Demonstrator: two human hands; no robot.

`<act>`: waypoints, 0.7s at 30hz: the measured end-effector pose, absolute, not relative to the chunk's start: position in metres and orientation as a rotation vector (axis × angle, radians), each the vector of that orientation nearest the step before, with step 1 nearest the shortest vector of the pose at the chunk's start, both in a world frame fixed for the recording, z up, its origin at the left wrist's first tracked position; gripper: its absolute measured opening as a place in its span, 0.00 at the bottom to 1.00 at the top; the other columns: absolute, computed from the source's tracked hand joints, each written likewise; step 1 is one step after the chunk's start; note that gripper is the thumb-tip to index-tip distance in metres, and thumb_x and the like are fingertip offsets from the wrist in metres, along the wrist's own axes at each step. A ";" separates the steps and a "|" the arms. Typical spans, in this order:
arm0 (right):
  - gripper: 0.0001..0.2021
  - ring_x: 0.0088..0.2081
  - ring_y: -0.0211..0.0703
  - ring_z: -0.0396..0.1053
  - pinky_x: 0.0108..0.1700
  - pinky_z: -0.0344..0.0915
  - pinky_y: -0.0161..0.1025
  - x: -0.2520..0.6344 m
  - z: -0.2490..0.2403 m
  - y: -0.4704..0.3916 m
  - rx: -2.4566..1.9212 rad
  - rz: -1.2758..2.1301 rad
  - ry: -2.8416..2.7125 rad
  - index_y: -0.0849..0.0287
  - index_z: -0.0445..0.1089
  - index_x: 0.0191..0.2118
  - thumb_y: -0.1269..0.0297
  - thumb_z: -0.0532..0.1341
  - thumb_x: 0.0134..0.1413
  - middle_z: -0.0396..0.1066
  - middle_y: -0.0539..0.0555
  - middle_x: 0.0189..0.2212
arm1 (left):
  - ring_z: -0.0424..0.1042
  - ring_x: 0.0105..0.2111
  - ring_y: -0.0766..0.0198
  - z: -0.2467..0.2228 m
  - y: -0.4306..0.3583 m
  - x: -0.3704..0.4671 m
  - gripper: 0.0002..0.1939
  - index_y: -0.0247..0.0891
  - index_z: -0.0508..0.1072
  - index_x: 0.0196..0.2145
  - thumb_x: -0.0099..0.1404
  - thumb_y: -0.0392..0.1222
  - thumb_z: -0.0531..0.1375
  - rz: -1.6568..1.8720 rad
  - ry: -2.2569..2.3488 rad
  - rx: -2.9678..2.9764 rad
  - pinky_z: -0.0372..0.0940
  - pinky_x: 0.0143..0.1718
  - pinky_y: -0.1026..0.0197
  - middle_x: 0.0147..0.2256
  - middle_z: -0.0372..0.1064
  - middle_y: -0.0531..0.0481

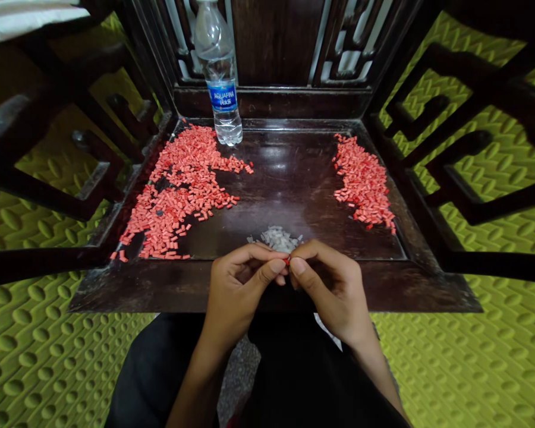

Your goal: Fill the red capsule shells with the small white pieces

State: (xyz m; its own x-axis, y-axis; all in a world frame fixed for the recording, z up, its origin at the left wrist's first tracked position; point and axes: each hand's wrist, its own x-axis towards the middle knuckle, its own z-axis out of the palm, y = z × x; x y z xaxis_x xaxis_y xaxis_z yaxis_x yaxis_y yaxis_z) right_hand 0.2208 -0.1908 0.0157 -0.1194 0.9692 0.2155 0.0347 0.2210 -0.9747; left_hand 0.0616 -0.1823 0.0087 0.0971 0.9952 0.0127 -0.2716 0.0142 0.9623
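Observation:
My left hand (245, 279) is closed in a pinch on a small red piece (287, 260) at the front edge of the dark wooden seat (280, 196). My right hand (327, 279) pinches at the right end of the same spot, its fingertips touching those of the left; what it grips is too small to make out. Just beyond the fingertips lies a small heap of clear, whitish pieces (279, 238). A large spread of red pieces (182, 178) covers the left side of the seat, and a smaller red pile (363, 181) lies on the right.
A clear water bottle (223, 95) with a blue label stands upright at the back left, beside the red pieces. Dark wooden openwork armrests rise on both sides, with a carved backrest behind. Textured yellow-green flooring (463, 356) shows around the seat.

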 end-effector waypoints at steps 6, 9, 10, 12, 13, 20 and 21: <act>0.14 0.28 0.35 0.69 0.33 0.67 0.33 0.221 0.017 -0.190 -1.001 1.161 -1.387 0.56 0.75 0.33 0.59 0.65 0.73 0.69 0.46 0.25 | 0.76 0.30 0.69 0.006 -0.183 0.062 0.02 0.41 0.86 0.35 0.68 0.38 0.73 1.275 0.917 1.050 0.72 0.36 0.67 0.29 0.78 0.52; 0.15 0.27 0.36 0.68 0.33 0.67 0.33 0.221 0.018 -0.190 -1.012 1.172 -1.381 0.56 0.75 0.32 0.57 0.65 0.73 0.69 0.46 0.24 | 0.76 0.29 0.68 0.006 -0.182 0.061 0.02 0.40 0.86 0.35 0.67 0.38 0.73 1.280 0.933 1.065 0.72 0.36 0.66 0.29 0.78 0.52; 0.15 0.27 0.36 0.68 0.33 0.67 0.34 0.221 0.018 -0.190 -1.015 1.169 -1.383 0.56 0.75 0.32 0.56 0.65 0.73 0.69 0.47 0.24 | 0.76 0.29 0.68 0.006 -0.182 0.061 0.02 0.40 0.86 0.35 0.67 0.39 0.73 1.279 0.937 1.074 0.72 0.36 0.66 0.29 0.78 0.52; 0.16 0.27 0.37 0.68 0.32 0.68 0.34 0.221 0.017 -0.189 -1.023 1.161 -1.391 0.56 0.75 0.32 0.55 0.65 0.72 0.69 0.47 0.24 | 0.76 0.29 0.68 0.006 -0.182 0.061 0.02 0.40 0.86 0.35 0.67 0.38 0.73 1.281 0.936 1.087 0.71 0.35 0.66 0.28 0.77 0.52; 0.16 0.27 0.37 0.68 0.32 0.68 0.35 0.221 0.017 -0.189 -1.028 1.156 -1.395 0.56 0.75 0.32 0.54 0.65 0.72 0.69 0.47 0.24 | 0.76 0.29 0.68 0.007 -0.182 0.061 0.01 0.41 0.86 0.35 0.67 0.38 0.73 1.281 0.933 1.090 0.71 0.35 0.66 0.28 0.77 0.52; 0.15 0.25 0.35 0.67 0.31 0.67 0.34 0.223 0.019 -0.190 -1.015 1.152 -1.397 0.56 0.76 0.31 0.57 0.66 0.72 0.68 0.46 0.23 | 0.76 0.31 0.68 0.007 -0.183 0.062 0.04 0.43 0.86 0.35 0.67 0.35 0.72 1.335 0.883 1.121 0.71 0.37 0.67 0.29 0.77 0.53; 0.15 0.25 0.35 0.67 0.31 0.67 0.34 0.223 0.019 -0.190 -1.015 1.154 -1.394 0.56 0.76 0.31 0.58 0.66 0.72 0.68 0.46 0.23 | 0.76 0.31 0.69 0.007 -0.183 0.062 0.04 0.43 0.86 0.35 0.68 0.35 0.72 1.335 0.884 1.126 0.71 0.37 0.67 0.30 0.78 0.52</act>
